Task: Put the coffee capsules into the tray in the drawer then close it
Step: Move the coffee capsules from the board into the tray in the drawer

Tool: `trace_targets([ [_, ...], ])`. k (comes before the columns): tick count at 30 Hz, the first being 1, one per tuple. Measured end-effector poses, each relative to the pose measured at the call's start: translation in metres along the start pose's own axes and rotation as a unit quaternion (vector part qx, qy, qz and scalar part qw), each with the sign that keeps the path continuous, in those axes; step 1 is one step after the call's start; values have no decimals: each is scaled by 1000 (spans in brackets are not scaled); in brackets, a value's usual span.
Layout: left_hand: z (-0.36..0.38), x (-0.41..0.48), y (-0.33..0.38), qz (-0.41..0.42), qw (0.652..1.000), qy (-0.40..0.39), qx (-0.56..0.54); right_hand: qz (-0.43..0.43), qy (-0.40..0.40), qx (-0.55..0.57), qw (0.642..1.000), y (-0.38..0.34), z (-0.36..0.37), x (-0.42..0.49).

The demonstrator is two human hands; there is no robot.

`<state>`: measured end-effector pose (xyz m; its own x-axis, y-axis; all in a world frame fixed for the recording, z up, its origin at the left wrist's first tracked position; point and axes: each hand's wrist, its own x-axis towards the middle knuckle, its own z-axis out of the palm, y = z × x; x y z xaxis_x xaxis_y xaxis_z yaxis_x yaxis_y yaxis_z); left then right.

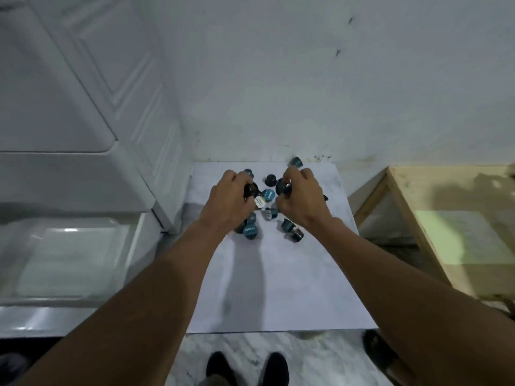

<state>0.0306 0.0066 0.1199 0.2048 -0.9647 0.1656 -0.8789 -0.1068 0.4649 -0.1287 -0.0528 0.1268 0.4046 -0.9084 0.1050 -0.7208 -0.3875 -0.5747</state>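
Far left, pulled-out drawer [55, 316] with a clear tray [83, 220] sitting in it, too much glare and blur to tell what's inside tbh. Next over, white sheet [278, 288] with the coffee capsules [268, 195] lying loose at its far end, some upright, some tipped over. Left hand [231, 201] curled round one dark capsule [250, 190], right hand [303, 199] clamped on another black capsule [284, 186], hands close together over the pile but not touching. A few capsules half hidden under the palms, so no real count. Far right, wooden frame [404, 207], cut off at the edge. Bottom middle, dark shoes [220, 366], toes only.
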Motion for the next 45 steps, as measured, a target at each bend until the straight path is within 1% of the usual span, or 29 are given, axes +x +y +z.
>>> trace_targets([
  [4,-41,-5,7,-27,997,59,-38,-44,43,29,998,-38,-16,0],
  [9,-81,-28,-3,-5,994,99,-54,-92,68,28,993,-84,-21,-15],
  [11,-95,-43,-14,5,991,121,-50,-87,78,43,992,-103,-15,-26],
  [13,-106,-60,-29,7,990,127,-53,-78,80,54,992,-119,-4,-38],
  [17,-127,-102,-63,-7,988,135,-74,-77,85,35,993,-153,24,-63],
  [21,-148,-144,-106,-36,989,129,-65,-90,34,-5,995,-190,62,-88],
  [25,-169,-179,-148,-71,990,108,-61,-130,-9,8,991,-230,102,-100],
  [28,-181,-196,-181,-120,987,92,-53,-164,-56,-1,985,-257,128,-100],
  [33,-195,-210,-228,-190,977,92,-15,-208,-102,-4,973,-287,173,-86],
  [37,-202,-211,-257,-256,959,121,-13,-236,-153,-10,960,-308,205,-70],
  [41,-205,-206,-282,-306,947,102,-5,-228,-216,-18,949,-323,236,-56],
  [43,-206,-201,-291,-325,941,95,-8,-223,-228,-23,947,-327,248,-51],
  [45,-203,-198,-294,-328,942,76,8,-211,-238,-15,948,-330,259,-50],
])
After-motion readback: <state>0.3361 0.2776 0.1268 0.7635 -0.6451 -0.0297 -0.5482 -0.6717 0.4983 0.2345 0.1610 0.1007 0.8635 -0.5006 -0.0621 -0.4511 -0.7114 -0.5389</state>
